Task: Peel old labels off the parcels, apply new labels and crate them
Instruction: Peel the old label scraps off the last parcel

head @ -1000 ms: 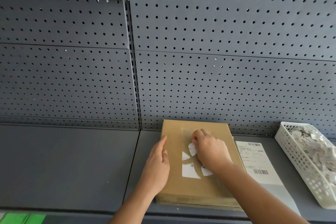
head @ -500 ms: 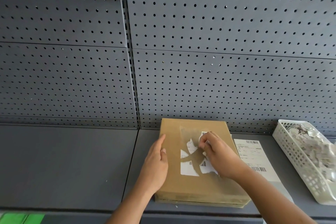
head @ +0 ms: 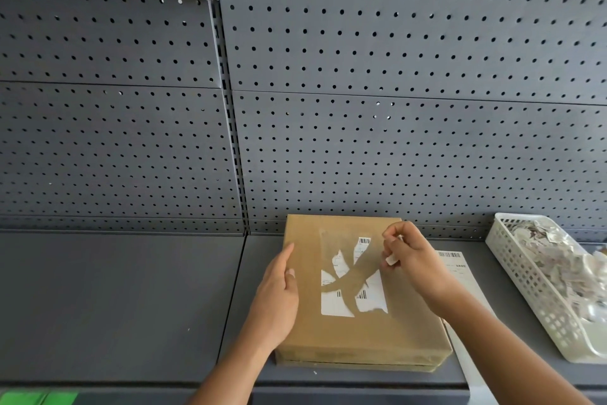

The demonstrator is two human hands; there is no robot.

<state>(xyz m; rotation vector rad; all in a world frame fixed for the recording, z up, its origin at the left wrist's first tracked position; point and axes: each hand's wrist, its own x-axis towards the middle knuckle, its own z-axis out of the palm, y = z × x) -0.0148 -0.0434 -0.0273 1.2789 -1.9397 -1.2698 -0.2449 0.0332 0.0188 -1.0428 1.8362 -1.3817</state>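
A flat brown cardboard parcel (head: 354, 335) lies on the grey shelf. Torn white remnants of its old label (head: 335, 304) stick to the top, with bare brown strips between them. My left hand (head: 279, 299) rests flat on the parcel's left edge and holds it down. My right hand (head: 410, 260) hovers over the parcel's upper right part and pinches a small torn label scrap (head: 391, 260) between the fingers. A new white label sheet (head: 455, 261) with barcodes lies on the shelf right of the parcel, partly hidden by my right arm.
A white perforated plastic basket (head: 532, 289) full of torn label scraps stands at the far right. Grey pegboard (head: 361, 109) forms the back wall. The grey shelf (head: 115, 299) stretches to the left. A green object (head: 36, 398) shows at the bottom left corner.
My right hand has pulled a strip of label off and moved up and to the right, exposing more remnants and bare cardboard. The left hand stays on the parcel's left edge.
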